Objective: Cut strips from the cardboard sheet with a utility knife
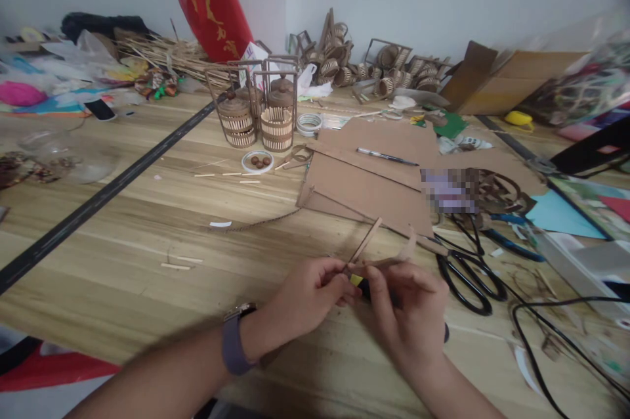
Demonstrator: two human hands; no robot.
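Observation:
My left hand (312, 291), a watch on its wrist, pinches a thin pale wooden stick (368, 238) that points up and away. My right hand (416, 307) is closed, thumb against fingers, on a brown strip (394, 261) whose loose end curls upward. The strip meets the stick between the two hands' fingertips. Beneath the fingers shows a dark object with a yellow patch (356, 280), mostly hidden. Black-handled scissors (467, 274) lie just right of my right hand. Several short sticks (176, 266) lie on the table to the left.
Small wooden-slat buckets (276, 130) in frames stand behind a white lid (258, 161) holding brown beads. Cardboard sheets (364, 189) carry a pen (388, 156). A black cable (529, 340) loops at right, near blue-handled pliers (514, 245). A cardboard box (522, 87) stands at the back.

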